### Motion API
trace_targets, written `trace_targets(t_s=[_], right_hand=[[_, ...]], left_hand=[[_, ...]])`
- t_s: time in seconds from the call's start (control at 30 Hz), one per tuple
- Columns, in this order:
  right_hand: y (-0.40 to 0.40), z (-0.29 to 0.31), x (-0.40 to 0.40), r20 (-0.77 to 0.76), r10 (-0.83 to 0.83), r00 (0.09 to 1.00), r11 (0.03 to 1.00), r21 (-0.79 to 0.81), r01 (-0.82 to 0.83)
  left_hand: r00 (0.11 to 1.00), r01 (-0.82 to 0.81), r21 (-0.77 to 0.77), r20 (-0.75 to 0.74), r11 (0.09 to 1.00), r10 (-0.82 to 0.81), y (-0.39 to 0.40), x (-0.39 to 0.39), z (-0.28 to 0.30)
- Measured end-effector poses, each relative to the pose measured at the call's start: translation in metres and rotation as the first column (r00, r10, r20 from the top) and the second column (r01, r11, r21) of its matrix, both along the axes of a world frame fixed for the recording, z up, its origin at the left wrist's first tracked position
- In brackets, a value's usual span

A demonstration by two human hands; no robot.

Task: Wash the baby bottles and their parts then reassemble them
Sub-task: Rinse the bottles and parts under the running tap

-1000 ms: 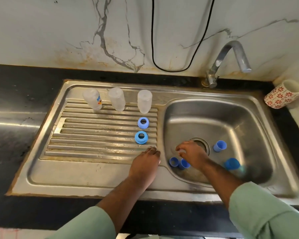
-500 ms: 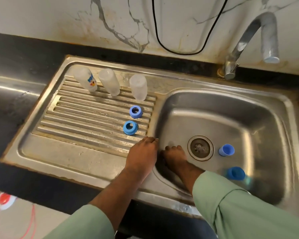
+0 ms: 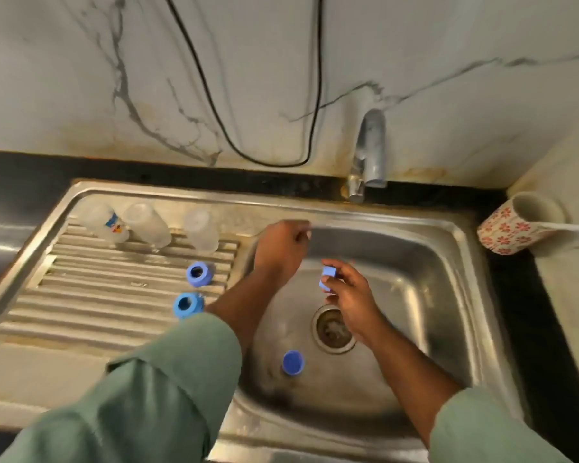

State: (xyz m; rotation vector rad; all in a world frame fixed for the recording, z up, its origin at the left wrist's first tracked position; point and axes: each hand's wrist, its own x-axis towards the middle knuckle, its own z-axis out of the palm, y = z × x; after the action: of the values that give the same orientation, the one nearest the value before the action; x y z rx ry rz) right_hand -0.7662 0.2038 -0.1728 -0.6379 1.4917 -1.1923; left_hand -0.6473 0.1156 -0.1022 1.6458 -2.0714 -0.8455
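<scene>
1. Fingers of the right hand (image 3: 351, 295) pinch a small blue plastic cap (image 3: 326, 279) above the round steel drain (image 3: 334, 327), apparently lifted for rinsing.
2. The left hand (image 3: 281, 250) reaches beyond the drain toward the basin's back rim, curled; whether it holds anything cannot be told.
3. Three clear plastic bottles (image 3: 147, 225) and two blue screw rings (image 3: 198, 274) stand left of the drain on the ribbed drainboard (image 3: 97, 295), likely draining.
4. Another blue cap (image 3: 292, 362) lies nearer than the drain. Motion blur softens details.
</scene>
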Motion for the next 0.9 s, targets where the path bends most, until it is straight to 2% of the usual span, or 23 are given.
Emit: trace_targets(t_s=[0.1,0.2,0.33,0.43,0.5,0.6,0.67,0.8,0.83,0.9], right_hand=[[-0.012,0.008,-0.032,0.048,0.009,0.999,0.999,-0.039,-0.007],[-0.026,0.012,-0.049,0.049,0.000,0.999,0.998,-0.062,0.003],[-0.045,0.008,-0.053,0.034,-0.022,0.999,1.000,0.005,0.022],[-0.056,-0.001,-0.050,0.019,-0.048,0.999,0.994,0.096,0.046],[-0.057,-0.008,-0.049,0.098,-0.056,0.994,0.992,0.122,0.043],[-0.055,-0.014,-0.047,0.283,-0.002,0.959,0.994,0.108,-0.029],[-0.055,-0.015,-0.045,0.232,0.005,0.973,0.986,0.160,-0.043],[-0.062,-0.015,-0.039,0.110,-0.081,0.991,0.936,0.349,0.038],[-0.063,-0.016,-0.039,0.129,-0.110,0.986,0.922,0.382,0.053],[-0.060,-0.021,-0.042,0.304,-0.161,0.939,0.931,0.363,0.043]], left_hand=[[0.996,0.051,-0.032,-0.077,0.998,-0.054,-0.032,-0.043,0.017],[0.991,0.118,0.002,-0.062,0.993,-0.117,-0.049,-0.077,0.029],[0.995,0.064,0.114,-0.077,0.991,-0.056,-0.061,-0.101,0.028],[0.994,0.035,0.092,-0.104,0.995,-0.025,-0.065,-0.104,0.028],[0.989,-0.006,0.062,-0.148,0.998,0.015,-0.067,-0.100,0.024],[0.999,-0.042,0.042,-0.016,0.998,0.042,-0.069,-0.091,0.021],[0.999,-0.050,0.057,0.021,0.997,0.049,-0.070,-0.089,0.020],[0.997,-0.028,0.065,0.079,0.997,0.023,-0.074,-0.089,0.018],[0.996,-0.024,0.061,0.084,0.998,0.019,-0.074,-0.088,0.017],[0.995,-0.023,0.056,0.096,0.998,0.018,-0.075,-0.088,0.017]])
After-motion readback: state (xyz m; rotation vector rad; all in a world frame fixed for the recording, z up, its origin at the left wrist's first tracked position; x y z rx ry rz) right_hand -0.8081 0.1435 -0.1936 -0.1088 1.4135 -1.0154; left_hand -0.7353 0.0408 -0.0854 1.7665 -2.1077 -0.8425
